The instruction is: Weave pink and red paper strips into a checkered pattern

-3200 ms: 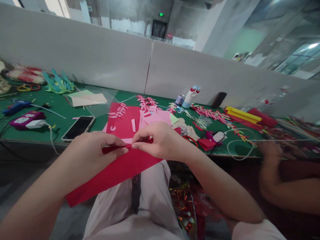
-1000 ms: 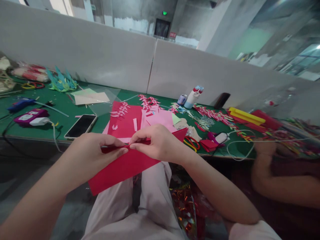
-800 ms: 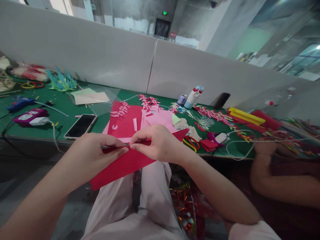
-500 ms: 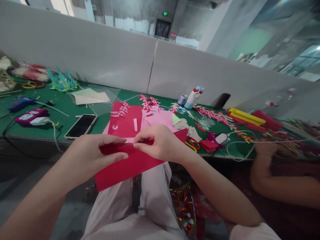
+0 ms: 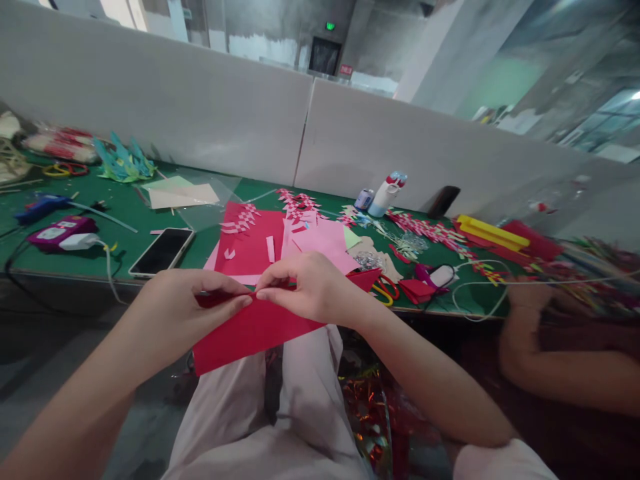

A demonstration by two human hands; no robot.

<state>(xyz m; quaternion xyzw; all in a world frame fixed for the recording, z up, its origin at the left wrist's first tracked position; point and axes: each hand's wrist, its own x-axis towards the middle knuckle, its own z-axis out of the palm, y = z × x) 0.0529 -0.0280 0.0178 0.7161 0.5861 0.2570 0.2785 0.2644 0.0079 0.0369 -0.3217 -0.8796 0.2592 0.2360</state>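
Note:
A large sheet of red paper (image 5: 260, 327) hangs over my lap at the table's front edge. My left hand (image 5: 200, 300) pinches its upper edge between thumb and fingers. Close beside it, my right hand (image 5: 305, 287) grips the same edge, the fingertips of both hands almost touching. Behind them on the table lie another red sheet (image 5: 240, 243) with small pink scraps on it and pink paper sheets (image 5: 325, 243). Woven pink-and-white paper strips (image 5: 300, 207) are just beyond.
A phone (image 5: 163, 252), a purple power socket (image 5: 63, 233) and a blue glue gun (image 5: 43, 208) lie to the left. Scissors (image 5: 385, 291) and a white bottle (image 5: 387, 193) are on the right. A co-worker's arm (image 5: 530, 340) rests at the far right.
My left thumb and fingers have closed onto the red paper's edge. My right hand has shifted slightly left, bringing both sets of fingertips together.

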